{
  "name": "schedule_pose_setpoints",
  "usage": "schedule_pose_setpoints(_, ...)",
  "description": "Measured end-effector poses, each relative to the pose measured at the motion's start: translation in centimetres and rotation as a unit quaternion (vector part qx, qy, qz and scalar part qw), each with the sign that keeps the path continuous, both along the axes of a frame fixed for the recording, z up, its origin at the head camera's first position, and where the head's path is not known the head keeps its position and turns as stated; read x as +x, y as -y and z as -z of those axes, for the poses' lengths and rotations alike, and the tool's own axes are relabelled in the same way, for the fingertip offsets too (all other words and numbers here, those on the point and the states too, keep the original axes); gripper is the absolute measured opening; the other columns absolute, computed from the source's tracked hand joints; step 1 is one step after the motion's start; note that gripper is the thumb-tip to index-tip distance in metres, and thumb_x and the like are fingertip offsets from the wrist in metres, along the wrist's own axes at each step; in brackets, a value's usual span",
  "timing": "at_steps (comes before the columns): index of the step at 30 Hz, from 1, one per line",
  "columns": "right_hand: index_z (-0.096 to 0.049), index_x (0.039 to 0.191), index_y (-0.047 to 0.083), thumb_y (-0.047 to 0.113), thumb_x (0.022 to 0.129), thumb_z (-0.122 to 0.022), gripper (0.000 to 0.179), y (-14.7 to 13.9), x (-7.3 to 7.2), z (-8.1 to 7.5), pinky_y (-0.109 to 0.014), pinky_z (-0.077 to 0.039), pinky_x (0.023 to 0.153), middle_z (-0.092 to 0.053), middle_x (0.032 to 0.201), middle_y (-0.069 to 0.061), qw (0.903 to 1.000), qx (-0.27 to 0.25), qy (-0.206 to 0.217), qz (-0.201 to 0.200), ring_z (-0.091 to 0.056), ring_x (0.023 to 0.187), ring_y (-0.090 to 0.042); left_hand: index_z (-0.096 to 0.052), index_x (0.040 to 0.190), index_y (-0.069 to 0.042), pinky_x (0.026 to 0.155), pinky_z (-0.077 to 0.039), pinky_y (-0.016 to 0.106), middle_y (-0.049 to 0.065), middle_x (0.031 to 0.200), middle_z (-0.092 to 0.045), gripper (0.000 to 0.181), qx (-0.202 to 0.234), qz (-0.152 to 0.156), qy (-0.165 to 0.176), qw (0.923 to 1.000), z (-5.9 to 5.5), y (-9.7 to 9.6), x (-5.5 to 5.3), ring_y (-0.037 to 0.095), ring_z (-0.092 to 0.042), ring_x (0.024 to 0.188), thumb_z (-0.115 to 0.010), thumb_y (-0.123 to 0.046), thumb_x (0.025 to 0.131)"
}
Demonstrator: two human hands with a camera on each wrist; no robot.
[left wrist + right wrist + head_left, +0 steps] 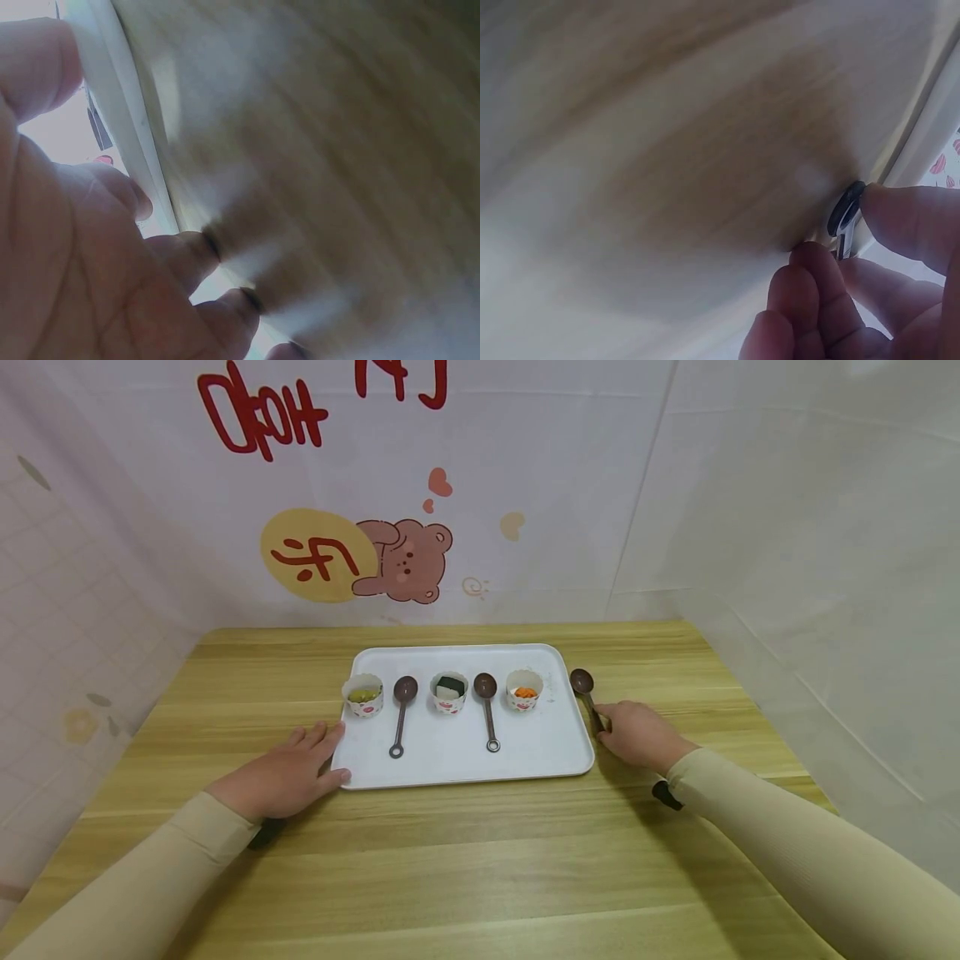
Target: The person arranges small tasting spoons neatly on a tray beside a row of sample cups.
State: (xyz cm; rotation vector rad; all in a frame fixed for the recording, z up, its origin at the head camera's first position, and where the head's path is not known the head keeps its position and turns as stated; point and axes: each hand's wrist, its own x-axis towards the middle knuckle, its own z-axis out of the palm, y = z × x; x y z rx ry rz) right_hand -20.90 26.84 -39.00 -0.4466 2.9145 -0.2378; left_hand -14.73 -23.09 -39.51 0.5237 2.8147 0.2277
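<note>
My right hand (641,735) pinches the handle of a brown measuring spoon (582,682) just off the right edge of a white tray (450,766). In the right wrist view, the ring end of this spoon (846,208) shows between thumb and fingers. My left hand (288,772) touches the tray's left rim, fingers extended and thumb at the edge. Two more brown spoons, a left one (403,697) and a right one (486,693), lie on the tray between three paper cups: one with green pieces (367,707), one with dark green and white pieces (450,703), one with orange pieces (524,701).
Tray and hands are on a wood-grain table (480,868). A white printed cloth (562,468) hangs behind the table's far edge, and pale cloth walls (832,568) stand at both sides.
</note>
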Motion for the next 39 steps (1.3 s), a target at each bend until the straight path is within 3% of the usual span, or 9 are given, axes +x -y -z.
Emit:
schedule_pose_setpoints(11,-0.052,0.129,-0.001,0.015,0.085,-0.062,0.048,0.27,-0.04,0.08,-0.034,-0.047,0.067,-0.065,0.081,-0.003,0.9997,0.010,-0.022,0.003,-0.055,0.070,-0.016,-0.018,0.149,-0.006,0.104,-0.025,0.062,0.028,0.150,-0.019,0.081,0.001,0.000,-0.002,1.0000,0.14,0.07,-0.01,0.054,-0.017,0.134,-0.036,-0.061,0.092)
schedule_pose_setpoints(24,-0.052,0.126,0.000,0.014,0.084,-0.063,0.046,0.22,0.07,0.01,-0.033,-0.048,0.065,-0.068,0.087,-0.007,0.9988,-0.027,-0.001,0.040,-0.059,0.072,-0.016,-0.017,0.149,-0.007,0.105,-0.024,0.062,0.028,0.150,-0.019,0.082,0.001,-0.005,0.005,1.0000,0.18,0.09,-0.03,0.053,-0.016,0.134,-0.036,-0.062,0.092)
schedule_pose_setpoints(32,-0.056,0.117,-0.006,0.021,0.084,-0.067,0.044,0.13,-0.17,0.08,-0.042,-0.050,0.076,-0.067,0.098,-0.015,0.9981,-0.023,0.000,0.058,-0.062,0.084,-0.023,-0.018,0.148,-0.005,0.105,-0.023,0.063,0.030,0.149,-0.019,0.081,0.001,-0.003,0.003,1.0000,0.23,0.04,-0.09,0.055,-0.016,0.133,-0.037,-0.061,0.092)
schedule_pose_setpoints(39,-0.062,0.109,-0.003,0.022,0.086,-0.065,0.034,0.06,-0.18,-0.18,-0.038,-0.049,0.072,-0.068,0.098,-0.014,0.9970,-0.029,0.020,0.069,-0.059,0.077,-0.020,-0.018,0.148,-0.005,0.104,-0.024,0.063,0.030,0.149,-0.019,0.081,-0.001,-0.003,0.004,1.0000,0.16,-0.03,-0.13,0.055,-0.017,0.133,-0.037,-0.061,0.092)
